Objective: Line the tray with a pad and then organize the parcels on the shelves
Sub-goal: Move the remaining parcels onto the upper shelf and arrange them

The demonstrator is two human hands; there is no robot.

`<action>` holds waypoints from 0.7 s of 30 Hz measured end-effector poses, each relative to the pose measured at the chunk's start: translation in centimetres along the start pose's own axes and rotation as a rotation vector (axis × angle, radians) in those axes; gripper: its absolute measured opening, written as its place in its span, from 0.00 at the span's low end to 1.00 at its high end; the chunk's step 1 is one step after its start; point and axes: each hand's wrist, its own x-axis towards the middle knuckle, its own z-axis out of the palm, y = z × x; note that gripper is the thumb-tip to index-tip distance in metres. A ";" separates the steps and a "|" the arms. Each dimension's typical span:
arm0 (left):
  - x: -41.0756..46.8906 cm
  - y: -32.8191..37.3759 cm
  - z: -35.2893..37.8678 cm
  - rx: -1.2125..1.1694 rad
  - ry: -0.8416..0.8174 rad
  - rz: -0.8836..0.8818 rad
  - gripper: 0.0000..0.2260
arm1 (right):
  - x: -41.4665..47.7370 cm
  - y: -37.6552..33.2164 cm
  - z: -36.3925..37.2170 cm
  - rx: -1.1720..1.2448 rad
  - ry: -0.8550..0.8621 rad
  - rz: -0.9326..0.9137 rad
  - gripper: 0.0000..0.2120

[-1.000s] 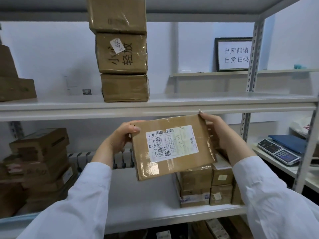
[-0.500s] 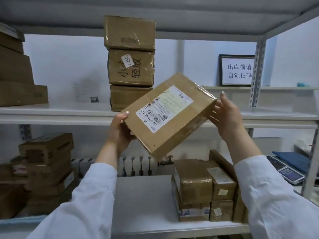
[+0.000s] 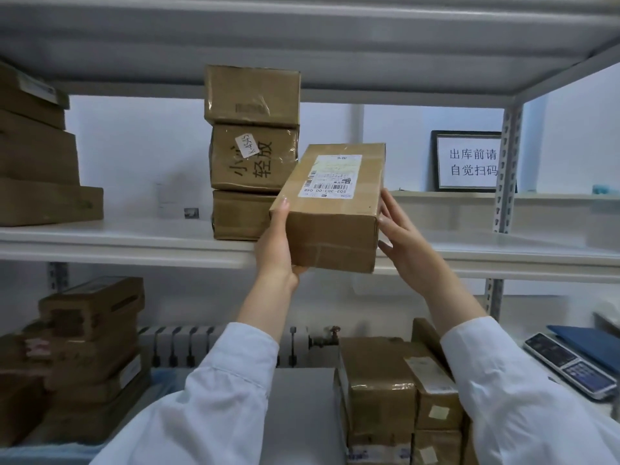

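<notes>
A brown taped parcel (image 3: 332, 226) with a white shipping label on top is held at the front edge of the upper shelf (image 3: 134, 243), its near end overhanging. My left hand (image 3: 276, 245) grips its left side and lower corner. My right hand (image 3: 401, 243) presses flat against its right side, fingers spread. Just left of the parcel stands a stack of three brown boxes (image 3: 251, 152), the middle one with handwritten characters.
More boxes are piled at the upper shelf's far left (image 3: 40, 169). On the lower shelf sit box piles at left (image 3: 90, 347) and right (image 3: 396, 394). A framed sign (image 3: 469, 161) stands behind. A scale (image 3: 570, 364) lies at far right beside a shelf post (image 3: 506, 176).
The parcel has risen from below the upper shelf to its front edge and turned from tilted to level, lengthwise into the shelf. Both hands followed, and my view lifted.
</notes>
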 end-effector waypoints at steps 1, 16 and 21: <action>0.0 0.1 0.4 -0.007 0.016 0.003 0.14 | 0.2 0.1 -0.2 0.011 -0.042 -0.022 0.44; 2.1 -1.2 0.7 0.256 0.000 0.132 0.15 | 2.4 2.9 -1.2 0.097 0.119 -0.039 0.31; 2.9 -1.7 0.5 0.422 0.057 0.188 0.16 | 3.0 4.0 -1.3 0.066 0.128 -0.064 0.27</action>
